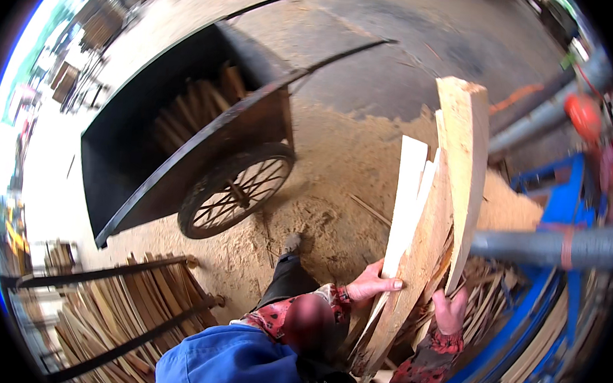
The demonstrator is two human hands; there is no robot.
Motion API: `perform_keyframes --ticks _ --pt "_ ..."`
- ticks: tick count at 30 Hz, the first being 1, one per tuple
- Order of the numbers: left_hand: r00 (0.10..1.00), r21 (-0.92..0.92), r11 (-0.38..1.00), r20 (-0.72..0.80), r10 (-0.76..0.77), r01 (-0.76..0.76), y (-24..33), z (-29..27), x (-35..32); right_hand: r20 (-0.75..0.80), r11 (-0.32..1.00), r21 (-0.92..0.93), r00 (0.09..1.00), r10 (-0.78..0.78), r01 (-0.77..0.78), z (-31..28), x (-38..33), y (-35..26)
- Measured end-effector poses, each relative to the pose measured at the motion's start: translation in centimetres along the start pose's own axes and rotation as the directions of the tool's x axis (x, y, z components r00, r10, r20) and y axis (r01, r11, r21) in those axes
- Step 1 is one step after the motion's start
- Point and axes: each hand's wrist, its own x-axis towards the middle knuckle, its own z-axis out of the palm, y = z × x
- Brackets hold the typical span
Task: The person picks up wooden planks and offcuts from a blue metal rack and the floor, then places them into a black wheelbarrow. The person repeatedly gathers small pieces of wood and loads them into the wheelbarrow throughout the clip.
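Observation:
A bundle of long, rough wood slabs stands tilted in front of me, spread a little at the far end. My left hand grips it from the left, with the thumb laid across the front slab and the other fingers mostly hidden. On the other side, my right hand is closed around the lower edge of the thick right-hand slab; part of its grip is out of sight behind the wood. Thin wood strips lie heaped just beyond my right hand.
A dark two-wheeled handcart with wood pieces inside stands ahead to the left. A metal rack full of strips is at lower left. Grey pipes and a blue metal frame flank my right side. Sawdust covers the floor.

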Motion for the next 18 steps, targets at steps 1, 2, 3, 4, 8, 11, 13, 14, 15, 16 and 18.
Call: perform_keyframes --ticks 1,2,3,4,8,11,13,14,15,16,18 --pt "0.999 -0.021 0.999 -0.018 0.036 -0.037 1.7 -0.7 -0.9 0.048 0.997 -0.055 0.998 -0.047 0.050 1.3 1.0 -1.1" --pt "0.996 -0.019 0.997 -0.043 0.076 -0.077 3.5 -1.8 -1.8 0.067 0.995 -0.039 0.994 -0.090 0.093 2.8 2.5 -2.5" --pt "0.992 -0.016 0.994 -0.062 0.108 -0.109 5.5 -3.3 -2.8 0.078 0.991 -0.024 0.989 -0.126 0.128 4.9 3.8 -4.4" --pt "0.986 -0.011 0.990 -0.093 0.138 -0.139 7.0 -4.2 -4.0 0.099 0.987 0.000 0.982 -0.159 0.159 6.5 4.7 -6.2" --pt "0.922 -0.048 0.945 -0.238 0.304 -0.324 13.9 -9.4 -7.3 0.295 0.969 0.226 0.941 -0.168 0.103 14.9 10.7 -15.1" --pt "0.824 -0.064 0.868 -0.355 0.442 -0.493 19.6 -13.5 -10.9 0.453 0.946 0.309 0.859 -0.240 0.102 22.2 14.7 -20.6" --pt "0.720 -0.070 0.795 -0.479 0.503 -0.602 23.3 -15.8 -14.3 0.544 0.917 0.391 0.785 -0.297 0.077 27.7 16.5 -25.9" --pt "0.662 -0.032 0.776 -0.545 0.515 -0.630 24.5 -17.9 -15.6 0.573 0.904 0.423 0.757 -0.316 0.058 30.8 17.2 -28.0" --pt "0.578 -0.003 0.732 -0.616 0.536 -0.682 27.4 -18.3 -17.9 0.644 0.900 0.436 0.698 -0.312 0.000 34.3 18.4 -30.2" --pt "0.582 0.067 0.751 -0.589 0.561 -0.657 29.4 -20.6 -18.8 0.690 0.903 0.428 0.660 -0.299 -0.039 36.2 19.7 -32.7" --pt "0.544 0.083 0.725 -0.604 0.582 -0.684 34.9 -24.3 -23.3 0.788 0.924 0.381 0.517 -0.334 0.016 43.4 20.9 -37.8"
